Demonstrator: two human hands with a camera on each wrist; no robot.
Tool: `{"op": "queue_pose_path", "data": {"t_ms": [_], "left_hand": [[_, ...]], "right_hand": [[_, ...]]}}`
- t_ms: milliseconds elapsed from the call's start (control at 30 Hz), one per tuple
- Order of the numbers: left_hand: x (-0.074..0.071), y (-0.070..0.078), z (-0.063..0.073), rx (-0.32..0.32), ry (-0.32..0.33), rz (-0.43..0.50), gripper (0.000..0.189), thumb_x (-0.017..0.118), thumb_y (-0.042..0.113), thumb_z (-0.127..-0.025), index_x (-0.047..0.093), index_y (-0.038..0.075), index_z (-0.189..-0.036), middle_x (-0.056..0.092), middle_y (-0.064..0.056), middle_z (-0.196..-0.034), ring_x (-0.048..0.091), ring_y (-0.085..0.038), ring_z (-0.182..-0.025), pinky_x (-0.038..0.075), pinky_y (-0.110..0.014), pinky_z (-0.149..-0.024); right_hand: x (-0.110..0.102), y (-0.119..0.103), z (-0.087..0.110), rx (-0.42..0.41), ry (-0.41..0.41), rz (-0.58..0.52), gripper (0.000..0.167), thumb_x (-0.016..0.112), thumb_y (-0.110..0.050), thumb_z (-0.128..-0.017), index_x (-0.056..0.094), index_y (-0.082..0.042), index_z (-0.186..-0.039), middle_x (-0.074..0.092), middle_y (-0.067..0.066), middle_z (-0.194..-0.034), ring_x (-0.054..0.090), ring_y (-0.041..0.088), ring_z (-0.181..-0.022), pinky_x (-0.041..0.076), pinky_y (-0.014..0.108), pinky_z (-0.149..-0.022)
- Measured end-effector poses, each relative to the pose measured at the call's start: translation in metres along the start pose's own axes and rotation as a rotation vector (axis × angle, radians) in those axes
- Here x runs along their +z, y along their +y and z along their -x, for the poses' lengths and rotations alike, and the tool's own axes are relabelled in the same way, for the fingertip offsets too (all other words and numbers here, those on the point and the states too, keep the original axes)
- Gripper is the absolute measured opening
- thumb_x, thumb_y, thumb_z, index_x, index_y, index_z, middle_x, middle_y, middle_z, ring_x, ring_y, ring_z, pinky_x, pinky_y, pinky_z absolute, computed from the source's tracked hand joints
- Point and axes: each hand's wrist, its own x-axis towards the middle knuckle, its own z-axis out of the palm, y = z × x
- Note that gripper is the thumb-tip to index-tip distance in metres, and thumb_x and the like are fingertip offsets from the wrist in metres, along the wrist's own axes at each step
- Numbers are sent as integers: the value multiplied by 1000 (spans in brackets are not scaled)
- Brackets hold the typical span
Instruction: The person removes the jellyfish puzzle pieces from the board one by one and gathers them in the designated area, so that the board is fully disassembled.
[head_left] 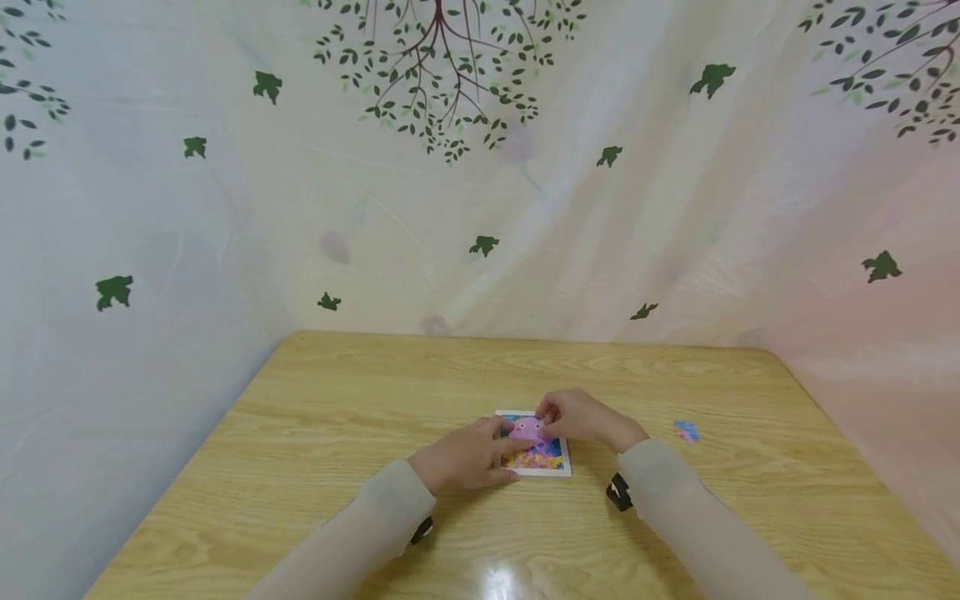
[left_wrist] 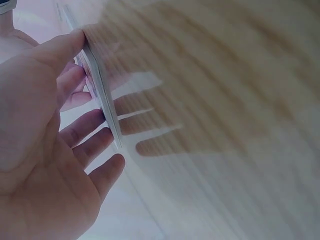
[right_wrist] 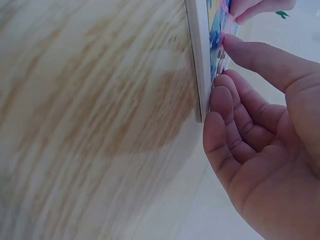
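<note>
A small picture puzzle in a white frame [head_left: 552, 473], with a pink big-eyed figure [head_left: 528, 428] above yellow and blue patches, lies flat on the wooden table. My left hand [head_left: 465, 455] rests on its left side, one finger stretched across the picture. In the left wrist view the thumb [left_wrist: 75, 42] touches the frame's edge, the fingers being fairly straight. Over the upper right of the picture is my right hand [head_left: 585, 417], thumb and bent fingers at a puzzle piece [right_wrist: 220, 56]. Its outline is mostly hidden by the fingers. The other fingers curl beside the frame.
A loose blue and pink puzzle piece [head_left: 686, 431] lies on the table [head_left: 360, 375] to the right of my right hand. A pale curtain [head_left: 405, 250] printed with leaves and branches hangs behind the table and at both sides.
</note>
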Motion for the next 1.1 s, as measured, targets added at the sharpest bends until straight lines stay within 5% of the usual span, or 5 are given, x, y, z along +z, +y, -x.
{"op": "queue_pose_path", "data": {"t_ms": [733, 1100], "left_hand": [[-2, 2, 1, 7, 0, 1, 56, 64, 41, -103, 50, 26, -155, 48, -8, -154, 50, -31, -140, 48, -43, -110], [-4, 3, 2, -2, -11, 8, 57, 63, 43, -104, 48, 28, -157, 47, -9, -155, 48, -33, -141, 49, -44, -109]], "right_hand": [[2, 7, -4, -3, 0, -79, 23, 77, -10, -93, 62, -3, -109, 63, 5, -98, 57, 18, -90, 52, 35, -83], [6, 13, -9, -58, 14, -96, 11, 69, -17, -101, 71, -7, -104, 65, -1, -90, 55, 13, -82, 48, 30, -74]]}}
